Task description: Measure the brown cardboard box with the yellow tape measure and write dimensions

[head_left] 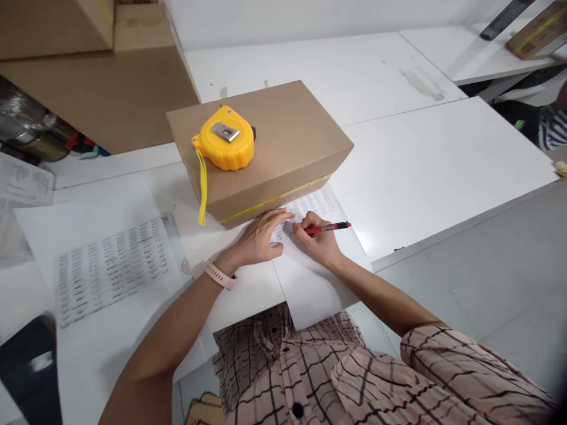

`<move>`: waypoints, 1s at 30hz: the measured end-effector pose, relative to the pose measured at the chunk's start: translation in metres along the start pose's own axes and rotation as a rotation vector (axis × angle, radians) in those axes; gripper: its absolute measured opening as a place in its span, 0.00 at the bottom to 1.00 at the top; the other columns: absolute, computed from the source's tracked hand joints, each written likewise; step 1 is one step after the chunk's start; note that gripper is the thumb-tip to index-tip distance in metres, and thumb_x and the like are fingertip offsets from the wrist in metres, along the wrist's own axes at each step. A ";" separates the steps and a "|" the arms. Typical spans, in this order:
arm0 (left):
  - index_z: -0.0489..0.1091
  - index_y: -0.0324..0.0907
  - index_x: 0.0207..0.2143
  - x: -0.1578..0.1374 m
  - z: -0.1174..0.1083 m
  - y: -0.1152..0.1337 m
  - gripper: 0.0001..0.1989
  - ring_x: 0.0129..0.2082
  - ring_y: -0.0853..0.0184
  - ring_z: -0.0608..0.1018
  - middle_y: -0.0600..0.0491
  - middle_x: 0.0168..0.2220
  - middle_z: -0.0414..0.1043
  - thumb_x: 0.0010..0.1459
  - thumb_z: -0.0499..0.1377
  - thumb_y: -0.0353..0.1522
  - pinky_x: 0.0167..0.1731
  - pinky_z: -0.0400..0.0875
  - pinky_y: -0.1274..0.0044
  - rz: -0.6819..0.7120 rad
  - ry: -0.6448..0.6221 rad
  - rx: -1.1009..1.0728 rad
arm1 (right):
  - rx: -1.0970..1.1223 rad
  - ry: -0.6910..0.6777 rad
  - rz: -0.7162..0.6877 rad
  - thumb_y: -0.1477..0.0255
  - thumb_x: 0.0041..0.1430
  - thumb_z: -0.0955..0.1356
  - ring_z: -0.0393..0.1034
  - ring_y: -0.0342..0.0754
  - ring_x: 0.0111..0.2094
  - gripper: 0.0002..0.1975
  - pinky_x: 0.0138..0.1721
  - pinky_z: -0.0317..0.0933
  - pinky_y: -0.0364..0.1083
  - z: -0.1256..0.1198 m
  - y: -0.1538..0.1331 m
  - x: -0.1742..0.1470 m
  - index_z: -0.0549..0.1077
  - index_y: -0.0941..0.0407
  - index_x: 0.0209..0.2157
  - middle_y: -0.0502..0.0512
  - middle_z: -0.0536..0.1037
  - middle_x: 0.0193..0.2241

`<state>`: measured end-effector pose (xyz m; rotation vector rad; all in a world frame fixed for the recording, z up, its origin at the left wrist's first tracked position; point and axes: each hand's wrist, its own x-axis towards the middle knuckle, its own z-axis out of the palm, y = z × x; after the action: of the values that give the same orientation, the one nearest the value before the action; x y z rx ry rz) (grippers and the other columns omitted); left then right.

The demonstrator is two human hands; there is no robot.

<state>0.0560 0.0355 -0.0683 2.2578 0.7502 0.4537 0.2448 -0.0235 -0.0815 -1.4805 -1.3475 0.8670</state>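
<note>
Well to the left of the pen grip, we see a loose printed sheet point(110, 342); a sweep of the left forearm, which passes over it, could drag it askew. Beyond the grip and to its left, a yellow tape measure point(234, 150) sits on the carton point(287, 133), its strap point(202, 192) hanging past the box edge; a snag on that strap could pull the tape measure down. Just left of the grip, our left hand point(259, 239) holds nothing, fingers spread and curved beside the carton; we cannot tell how firmly it presses. If it bears too lightly, the writing sheet point(321, 292), directly under the grip, could skid and spoil a line, especially as its near corner overhangs the table edge. A shove against the carton, just beyond, could jog it too. Our right hand point(318, 239) is closed around the red pen point(330, 228), tip aimed left at the printed rows; crowded between hand and box, a stroke could land in the wrong row.
</note>
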 end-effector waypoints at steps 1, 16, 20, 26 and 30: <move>0.59 0.46 0.63 0.000 0.000 0.000 0.36 0.68 0.55 0.65 0.43 0.65 0.64 0.50 0.58 0.23 0.66 0.63 0.59 0.001 -0.003 0.001 | -0.001 0.000 0.002 0.63 0.59 0.69 0.53 0.40 0.21 0.17 0.24 0.50 0.44 0.000 0.000 0.000 0.60 0.52 0.23 0.44 0.62 0.18; 0.60 0.43 0.63 0.000 0.001 -0.003 0.35 0.67 0.56 0.65 0.42 0.65 0.64 0.51 0.57 0.23 0.66 0.63 0.61 0.014 0.008 0.012 | -0.006 0.002 -0.055 0.66 0.58 0.69 0.53 0.39 0.20 0.16 0.23 0.49 0.43 0.002 0.001 0.001 0.60 0.53 0.22 0.43 0.62 0.17; 0.60 0.43 0.63 0.000 0.001 -0.003 0.35 0.68 0.56 0.65 0.43 0.65 0.64 0.51 0.57 0.23 0.66 0.63 0.60 0.015 0.006 0.008 | 0.004 0.009 -0.043 0.66 0.58 0.69 0.53 0.39 0.20 0.16 0.23 0.48 0.42 0.002 0.001 0.001 0.60 0.53 0.22 0.43 0.61 0.18; 0.60 0.43 0.63 -0.001 0.002 -0.004 0.35 0.68 0.56 0.65 0.42 0.65 0.64 0.51 0.57 0.23 0.66 0.63 0.61 0.016 0.008 0.025 | 0.012 0.025 -0.033 0.65 0.57 0.69 0.52 0.38 0.20 0.16 0.22 0.48 0.42 0.002 0.000 0.001 0.60 0.53 0.22 0.43 0.61 0.17; 0.60 0.44 0.63 -0.001 0.002 -0.004 0.35 0.68 0.57 0.65 0.43 0.65 0.64 0.51 0.57 0.23 0.66 0.63 0.60 0.024 0.014 0.024 | -0.001 0.021 -0.033 0.65 0.58 0.69 0.52 0.39 0.20 0.17 0.22 0.48 0.42 0.002 -0.001 0.001 0.59 0.53 0.22 0.43 0.61 0.17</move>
<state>0.0551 0.0360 -0.0726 2.2898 0.7405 0.4751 0.2431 -0.0223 -0.0811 -1.4602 -1.3538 0.8275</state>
